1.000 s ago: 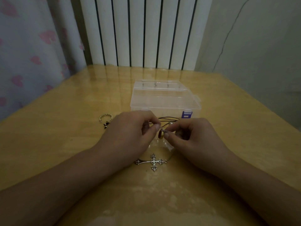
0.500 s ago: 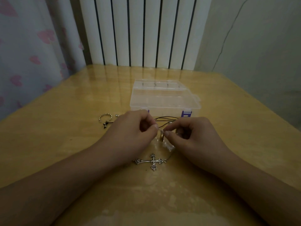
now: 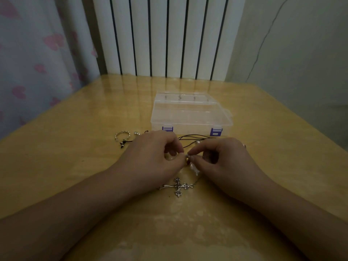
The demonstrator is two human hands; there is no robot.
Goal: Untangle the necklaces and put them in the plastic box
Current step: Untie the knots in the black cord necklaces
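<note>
Tangled necklaces lie on the wooden table in front of a clear plastic box (image 3: 190,113) with two blue latches and its lid down. My left hand (image 3: 150,159) and my right hand (image 3: 224,161) meet fingertip to fingertip, both pinching a small gold-coloured bead (image 3: 187,159) on the tangle. Black cords (image 3: 195,137) run behind my fingers toward the box. A silver cross pendant (image 3: 178,186) lies flat just below my hands, its thin chain leading up under my right hand. A small clear piece (image 3: 194,169) hangs beneath the bead.
A silver ring-like loop (image 3: 122,136) with a dark cord end lies left of my left hand, near a small silver bead (image 3: 136,133). A white radiator stands behind the table, a curtain with pink hearts at the left, a plain wall at the right.
My fingertips have closed in slightly on the bead and turned it. The cross pendant has barely shifted. Both hands stay in the same place.
</note>
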